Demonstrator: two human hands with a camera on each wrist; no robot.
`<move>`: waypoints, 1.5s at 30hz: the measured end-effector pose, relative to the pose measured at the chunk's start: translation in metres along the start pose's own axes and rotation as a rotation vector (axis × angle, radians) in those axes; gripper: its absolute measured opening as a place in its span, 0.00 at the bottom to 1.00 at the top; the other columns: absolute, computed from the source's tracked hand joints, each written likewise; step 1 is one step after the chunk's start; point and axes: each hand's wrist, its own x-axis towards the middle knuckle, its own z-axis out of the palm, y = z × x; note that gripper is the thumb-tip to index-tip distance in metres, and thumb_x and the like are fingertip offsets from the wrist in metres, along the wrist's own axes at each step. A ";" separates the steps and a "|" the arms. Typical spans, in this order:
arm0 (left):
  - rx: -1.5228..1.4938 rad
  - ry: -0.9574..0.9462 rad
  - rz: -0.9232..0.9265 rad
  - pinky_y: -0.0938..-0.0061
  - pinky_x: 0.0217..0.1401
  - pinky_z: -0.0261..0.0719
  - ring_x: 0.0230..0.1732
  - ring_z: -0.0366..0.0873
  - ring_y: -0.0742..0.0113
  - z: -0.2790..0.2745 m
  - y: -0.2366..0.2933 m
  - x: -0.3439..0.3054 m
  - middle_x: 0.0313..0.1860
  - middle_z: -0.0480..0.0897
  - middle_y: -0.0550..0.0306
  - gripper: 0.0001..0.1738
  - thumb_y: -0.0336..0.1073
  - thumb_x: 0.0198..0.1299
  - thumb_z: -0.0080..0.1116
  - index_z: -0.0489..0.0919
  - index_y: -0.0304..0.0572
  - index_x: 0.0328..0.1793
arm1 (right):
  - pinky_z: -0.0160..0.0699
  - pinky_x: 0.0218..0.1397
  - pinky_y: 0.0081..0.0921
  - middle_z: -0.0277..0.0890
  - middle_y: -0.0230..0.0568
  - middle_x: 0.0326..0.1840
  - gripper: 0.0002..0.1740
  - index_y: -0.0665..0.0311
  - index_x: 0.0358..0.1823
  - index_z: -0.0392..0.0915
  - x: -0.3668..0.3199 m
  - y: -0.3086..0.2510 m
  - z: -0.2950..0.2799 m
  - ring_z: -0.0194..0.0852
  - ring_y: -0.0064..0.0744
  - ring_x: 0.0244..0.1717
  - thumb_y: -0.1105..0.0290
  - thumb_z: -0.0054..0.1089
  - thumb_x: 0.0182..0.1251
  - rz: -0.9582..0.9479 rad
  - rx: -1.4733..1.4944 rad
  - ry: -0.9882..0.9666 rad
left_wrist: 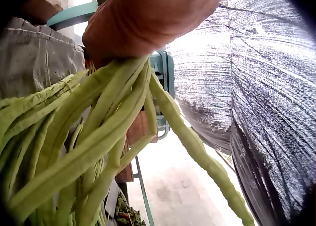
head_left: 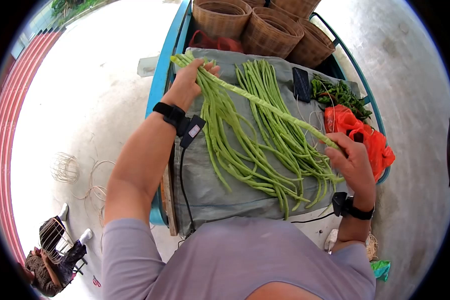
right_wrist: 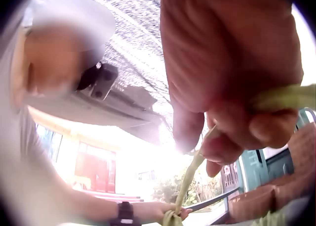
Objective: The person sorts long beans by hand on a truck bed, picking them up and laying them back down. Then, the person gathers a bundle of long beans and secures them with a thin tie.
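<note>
My left hand (head_left: 190,80) grips a bunch of long green beans (head_left: 217,115) near its top end, at the upper left of the grey cloth; the beans trail down onto the cloth. In the left wrist view the bunch (left_wrist: 103,112) hangs below the left hand (left_wrist: 148,23). One long bean (head_left: 265,104) stretches across from the left hand to my right hand (head_left: 354,157), which pinches its far end. The right wrist view shows the right hand (right_wrist: 232,67) with curled fingers round the bean (right_wrist: 187,179). A second pile of beans (head_left: 265,90) lies beside the bunch.
Wicker baskets (head_left: 272,31) stand at the back of the blue-framed cart (head_left: 157,100). A dark phone (head_left: 301,84), green peppers (head_left: 342,96) and a red plastic bag (head_left: 360,132) lie on the right of the grey cloth (head_left: 205,192). A seated person (head_left: 50,265) is at the lower left.
</note>
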 end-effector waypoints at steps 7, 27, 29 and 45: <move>0.273 -0.192 -0.070 0.60 0.29 0.80 0.23 0.77 0.57 -0.008 0.005 0.008 0.21 0.76 0.50 0.09 0.33 0.60 0.58 0.73 0.36 0.31 | 0.73 0.40 0.38 0.78 0.42 0.31 0.14 0.60 0.37 0.80 0.032 0.085 0.024 0.78 0.44 0.37 0.57 0.56 0.65 -0.049 -0.610 -0.105; 0.450 -0.258 -0.122 0.72 0.31 0.84 0.25 0.80 0.65 -0.007 0.002 0.004 0.31 0.81 0.48 0.10 0.28 0.58 0.59 0.77 0.26 0.41 | 0.73 0.37 0.44 0.74 0.46 0.28 0.19 0.64 0.33 0.70 0.206 0.122 0.153 0.78 0.48 0.36 0.56 0.62 0.48 0.145 -0.451 0.097; 0.439 -0.265 -0.112 0.71 0.31 0.84 0.28 0.81 0.61 -0.008 0.003 0.003 0.33 0.82 0.45 0.10 0.28 0.58 0.59 0.76 0.25 0.41 | 0.73 0.37 0.44 0.73 0.44 0.26 0.24 0.64 0.33 0.70 0.207 0.119 0.135 0.78 0.49 0.34 0.51 0.62 0.46 0.251 -0.238 -0.016; 0.229 -0.406 -0.212 0.72 0.37 0.86 0.51 0.81 0.50 0.006 0.004 -0.013 0.55 0.76 0.32 0.21 0.28 0.60 0.58 0.67 0.27 0.57 | 0.59 0.20 0.13 0.72 0.23 0.28 0.18 0.67 0.57 0.74 0.120 0.039 0.149 0.60 0.11 0.18 0.71 0.58 0.67 -0.079 0.792 0.128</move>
